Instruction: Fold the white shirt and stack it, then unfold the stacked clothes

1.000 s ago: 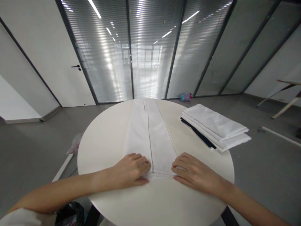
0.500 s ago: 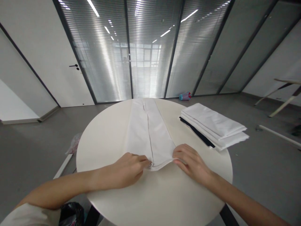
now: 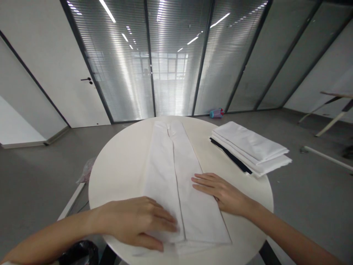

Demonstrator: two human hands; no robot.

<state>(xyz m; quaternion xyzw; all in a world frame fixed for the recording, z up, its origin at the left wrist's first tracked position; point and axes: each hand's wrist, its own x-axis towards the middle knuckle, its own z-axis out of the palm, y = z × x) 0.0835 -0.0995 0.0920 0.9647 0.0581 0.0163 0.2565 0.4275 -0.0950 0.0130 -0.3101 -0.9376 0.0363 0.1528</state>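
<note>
While both hands lie open and grip nothing, the left hand [image 3: 138, 221] presses flat on the lower end of a long folded white garment [image 3: 176, 176], and the right hand [image 3: 223, 193] rests its fingertips on the garment's right edge. The garment lies mid-table on a round white table [image 3: 118, 165], with a folded white stack [image 3: 249, 147] atop dark cloth [image 3: 228, 156] at two o'clock.

Long white cloth [image 3: 162, 173] matt, soft weave; stack of cloth [image 3: 248, 145] also matt; table [image 3: 116, 165] smooth, faint sheen; glass wall [image 3: 176, 66] glossy; floor [image 3: 41, 176] smooth, dull.
</note>
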